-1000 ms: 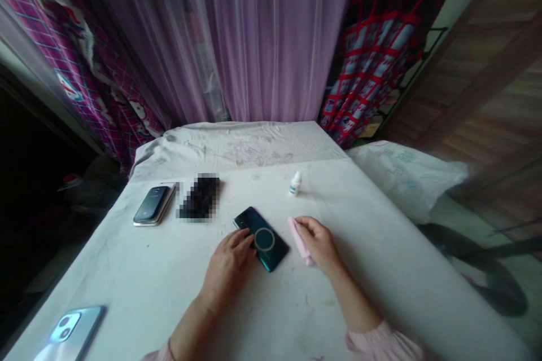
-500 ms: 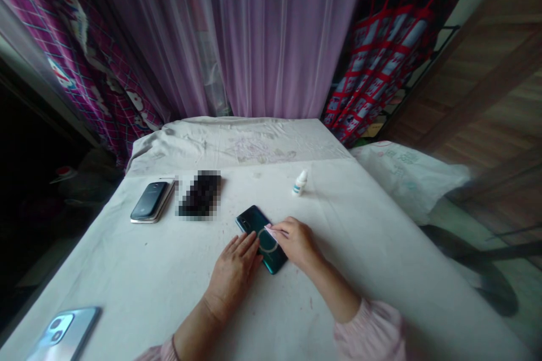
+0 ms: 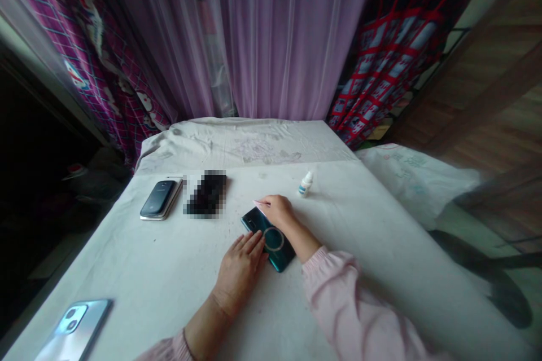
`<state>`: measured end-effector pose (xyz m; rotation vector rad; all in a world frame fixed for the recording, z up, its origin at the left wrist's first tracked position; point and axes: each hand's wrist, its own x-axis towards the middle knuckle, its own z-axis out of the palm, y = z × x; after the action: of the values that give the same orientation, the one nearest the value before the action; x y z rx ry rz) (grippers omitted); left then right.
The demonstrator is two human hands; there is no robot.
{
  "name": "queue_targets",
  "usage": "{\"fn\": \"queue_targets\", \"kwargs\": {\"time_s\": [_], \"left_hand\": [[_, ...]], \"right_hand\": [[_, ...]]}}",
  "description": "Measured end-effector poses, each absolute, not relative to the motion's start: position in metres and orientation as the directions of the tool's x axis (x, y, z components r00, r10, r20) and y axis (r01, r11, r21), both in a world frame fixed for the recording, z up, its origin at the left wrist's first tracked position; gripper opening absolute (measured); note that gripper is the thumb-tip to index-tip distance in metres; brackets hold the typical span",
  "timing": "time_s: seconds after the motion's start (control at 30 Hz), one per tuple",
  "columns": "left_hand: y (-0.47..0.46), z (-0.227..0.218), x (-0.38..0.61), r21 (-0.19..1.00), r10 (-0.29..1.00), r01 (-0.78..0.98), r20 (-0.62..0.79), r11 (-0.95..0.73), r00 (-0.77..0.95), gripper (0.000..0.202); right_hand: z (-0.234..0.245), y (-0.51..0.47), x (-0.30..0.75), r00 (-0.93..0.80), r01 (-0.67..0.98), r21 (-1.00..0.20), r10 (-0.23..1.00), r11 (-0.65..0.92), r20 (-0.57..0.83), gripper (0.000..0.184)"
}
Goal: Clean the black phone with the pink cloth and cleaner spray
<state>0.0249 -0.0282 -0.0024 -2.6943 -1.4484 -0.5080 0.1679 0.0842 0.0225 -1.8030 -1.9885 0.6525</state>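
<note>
A dark teal smartphone (image 3: 279,256) with a pale ring on its back lies face down and slanted on the table. My left hand (image 3: 239,265) rests along its left side, fingers stretched out with the tips over the phone's back. Pinched in my right hand (image 3: 277,211) is a small pink cloth (image 3: 259,203), at the phone's far end near the top edge. Part of the phone is covered by both hands. Beyond my right hand stands a small white bottle (image 3: 305,185) with a blue label.
A dark phone (image 3: 158,198) lies on another, paler device at the left, beside a pixelated dark object (image 3: 207,194). A silver-blue phone (image 3: 78,333) lies at the near left. White cloth covers the table (image 3: 339,225); purple curtains (image 3: 288,39) hang behind.
My right hand has moved with the cloth from the ring up to the phone's far end. My left hand stays on the phone. The whole view has shifted slightly.
</note>
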Motion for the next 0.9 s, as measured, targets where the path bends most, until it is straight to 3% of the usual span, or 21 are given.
{"fn": "queue_targets", "kwargs": {"time_s": [0.2, 0.57, 0.9], "left_hand": [[-0.027, -0.005, 0.026, 0.12, 0.808, 0.823, 0.313, -0.555, 0.499, 0.031], [-0.026, 0.0, 0.029, 0.159, 0.825, 0.825, 0.287, -0.542, 0.486, 0.029], [-0.025, -0.001, 0.029, 0.199, 0.821, 0.813, 0.318, -0.548, 0.475, 0.027]], "right_hand": [[0.024, 0.06, 0.192, -0.13, 0.813, -0.579, 0.99, 0.07, -0.062, 0.025], [0.001, -0.023, 0.247, -0.035, 0.632, -0.775, 0.999, 0.0, -0.029, 0.036], [0.013, 0.026, 0.212, -0.021, 0.749, -0.663, 1.0, 0.002, -0.021, 0.026]]}}
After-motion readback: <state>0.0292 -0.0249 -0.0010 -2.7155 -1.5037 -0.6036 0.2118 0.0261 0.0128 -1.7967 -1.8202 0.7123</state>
